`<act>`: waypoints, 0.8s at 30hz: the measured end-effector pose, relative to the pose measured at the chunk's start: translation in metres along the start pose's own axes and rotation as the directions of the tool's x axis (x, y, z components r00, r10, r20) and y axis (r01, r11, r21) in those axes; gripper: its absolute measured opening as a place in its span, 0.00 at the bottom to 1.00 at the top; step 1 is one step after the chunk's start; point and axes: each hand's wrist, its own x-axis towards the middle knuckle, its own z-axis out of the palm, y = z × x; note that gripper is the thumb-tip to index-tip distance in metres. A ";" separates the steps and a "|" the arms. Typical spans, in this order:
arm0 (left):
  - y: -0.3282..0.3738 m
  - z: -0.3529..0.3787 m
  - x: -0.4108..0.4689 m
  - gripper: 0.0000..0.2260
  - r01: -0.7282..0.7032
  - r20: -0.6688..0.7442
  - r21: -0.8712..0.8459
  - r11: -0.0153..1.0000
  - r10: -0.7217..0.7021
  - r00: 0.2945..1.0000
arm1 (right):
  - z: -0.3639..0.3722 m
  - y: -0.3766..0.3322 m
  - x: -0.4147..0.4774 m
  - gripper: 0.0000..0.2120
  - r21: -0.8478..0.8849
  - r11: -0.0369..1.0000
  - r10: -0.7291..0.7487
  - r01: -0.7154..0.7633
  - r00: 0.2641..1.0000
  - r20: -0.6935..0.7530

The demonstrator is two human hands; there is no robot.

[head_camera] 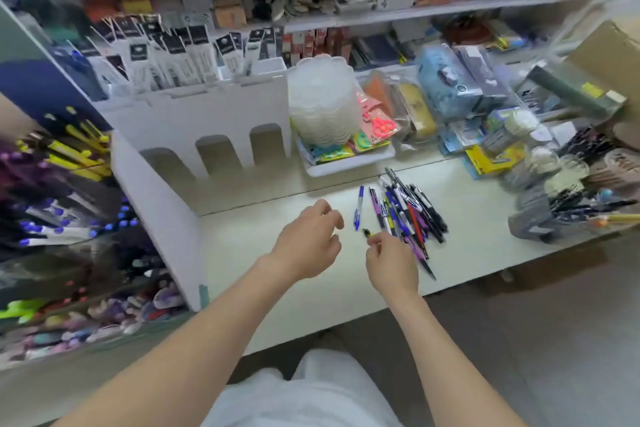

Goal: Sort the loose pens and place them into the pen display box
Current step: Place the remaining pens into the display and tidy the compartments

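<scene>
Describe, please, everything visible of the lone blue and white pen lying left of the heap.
The blue and white plastic-looking pen lies flat on the pale countertop, just left of the heap of mixed pens, apart from it. Its ends look blue, its middle white. It points roughly away from the person, slightly tilted. The left hand hovers nearby; the right hand pinches a small dark and yellow object by its near end. Neither touches it.

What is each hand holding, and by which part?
The right hand pinches a black-and-yellow pen in its fingertips, just behind the end that shows; the rest is hidden. The left hand holds nothing.
</scene>
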 end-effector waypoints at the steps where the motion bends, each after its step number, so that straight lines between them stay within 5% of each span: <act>1: 0.003 0.014 0.013 0.16 0.019 0.080 0.029 0.999 -0.022 0.997 | 0.000 0.017 0.008 0.10 -0.068 0.997 0.019 -0.020 1.000 -0.013; 4: 0.007 0.049 0.048 0.22 0.039 0.276 0.167 0.985 -0.085 0.958 | 0.004 0.056 0.025 0.10 -0.241 0.970 0.038 -0.040 0.999 -0.013; 10: 0.011 0.093 0.102 0.33 -0.057 0.425 0.294 0.954 -0.077 0.902 | 0.026 0.076 0.044 0.04 -0.378 0.924 -0.042 0.055 0.998 0.044; 15: 0.013 0.104 0.119 0.26 -0.159 0.325 0.412 0.897 0.018 0.946 | 0.036 0.081 0.056 0.06 -0.375 0.923 -0.103 0.089 0.995 -0.018; 20: -0.001 0.124 0.103 0.15 -0.031 0.154 0.115 0.993 0.013 0.988 | 0.043 0.081 0.069 0.11 -0.377 0.910 -0.205 0.170 0.977 -0.055; 24: 0.009 0.125 0.099 0.15 -0.026 0.200 -0.092 0.995 0.044 0.979 | 0.046 0.075 0.082 0.15 -0.280 0.912 -0.328 0.298 0.942 -0.065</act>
